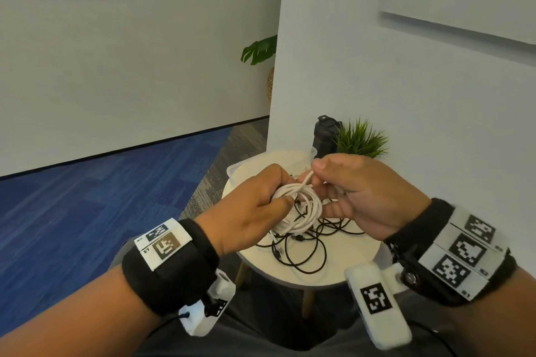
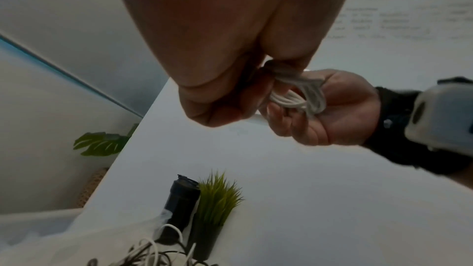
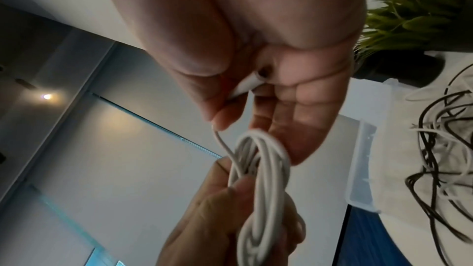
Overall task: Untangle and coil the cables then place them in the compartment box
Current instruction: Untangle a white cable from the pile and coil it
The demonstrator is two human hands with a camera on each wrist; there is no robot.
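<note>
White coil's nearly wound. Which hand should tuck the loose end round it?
Right, probably. The right hand already pinches the free end of the white cable, its plug between the fingers. The left hand grips the coiled loops and looks better left steadying them.

You won't find much to read: just square coded tags on both wristbands point(image 1: 171, 243), small numbers beside them too blurry.
</note>
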